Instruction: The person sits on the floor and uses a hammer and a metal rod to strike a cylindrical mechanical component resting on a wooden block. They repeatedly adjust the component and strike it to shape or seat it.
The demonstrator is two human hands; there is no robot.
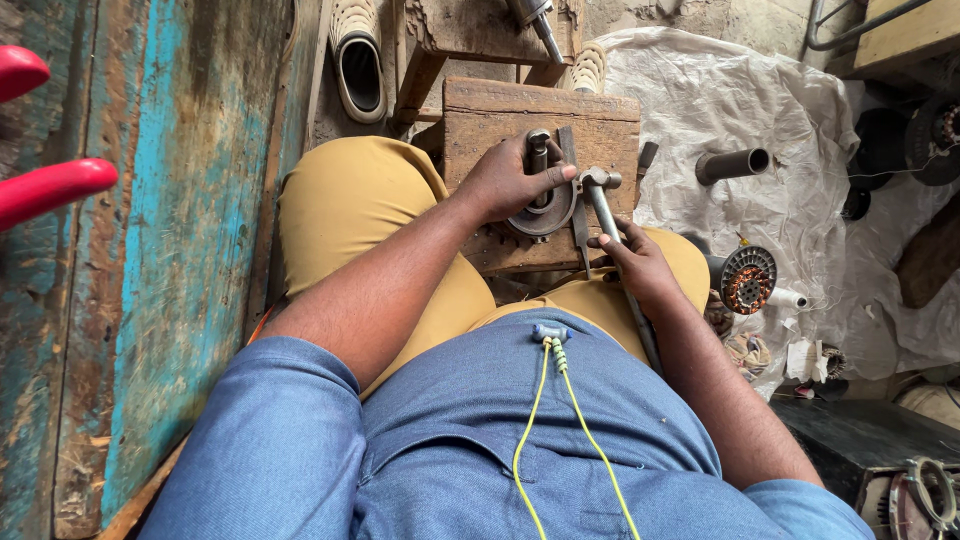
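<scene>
Seated person, head view looking down over lap. A worn wooden block [500,120] serves as the tabletop between the knees.

Work piece: a round metal disc part [545,215], possibly a bearing housing or end cover, lies flat on the near half of the block. A short steel punch [539,160] stands on it, roughly upright.

Progress, judged from the layout: the part is seated, the punch is placed, and the hammer [600,195] has its head just beside the punch top, not clearly touching it. Set-up looks complete; whatever is being driven in or out remains in place, so the striking work appears unfinished. The centre of the disc is hidden by fingers, so I cannot tell how far it has moved.

Left hand [505,180]: curled over the disc, thumb and fingers closed around the punch, pressing both against the block.

Right hand [640,265]: closed around the hammer's metal handle partway down, over the right thigh.

Nearby on white sheeting [760,100]: a grey pipe piece [733,165] and a copper-wound motor stator [747,280].
</scene>
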